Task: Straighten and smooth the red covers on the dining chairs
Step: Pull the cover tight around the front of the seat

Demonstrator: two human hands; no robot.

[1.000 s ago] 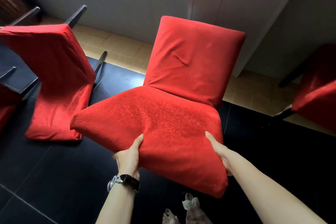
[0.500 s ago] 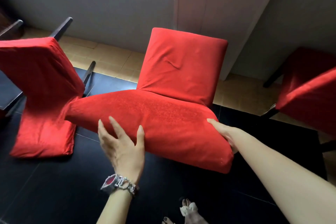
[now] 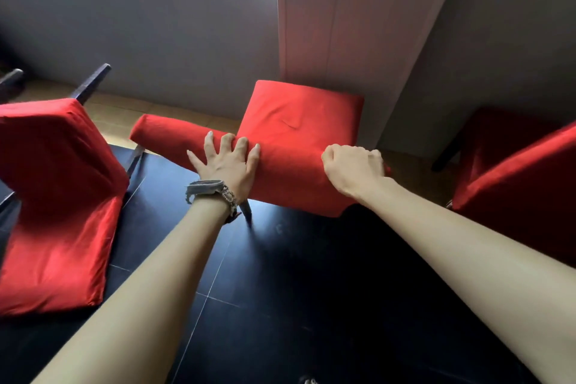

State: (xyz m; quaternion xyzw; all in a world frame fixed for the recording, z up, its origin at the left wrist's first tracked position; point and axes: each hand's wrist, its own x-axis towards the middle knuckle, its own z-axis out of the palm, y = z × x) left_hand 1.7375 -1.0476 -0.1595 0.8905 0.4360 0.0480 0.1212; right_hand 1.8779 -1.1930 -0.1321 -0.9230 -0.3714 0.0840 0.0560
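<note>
The middle chair with its red cover (image 3: 296, 121) stands ahead of me, its seat front facing me. My left hand (image 3: 226, 162), wearing a watch, lies with spread fingers over the front edge of the seat. My right hand (image 3: 353, 170) is curled into a fist at the seat's right front corner; whether it holds fabric is hidden. A small crease shows on the backrest cover. One dark chair leg shows below my left wrist.
A second red-covered chair (image 3: 59, 196) stands close on the left, a third (image 3: 523, 184) on the right. A pale pillar (image 3: 343, 25) and grey wall rise right behind the middle chair. Black floor tiles (image 3: 296, 290) lie between me and the chairs.
The view has risen and the chair now sits farther from me. My left hand went from open in the air onto the seat's front edge. My right hand curled into a fist at the corner.
</note>
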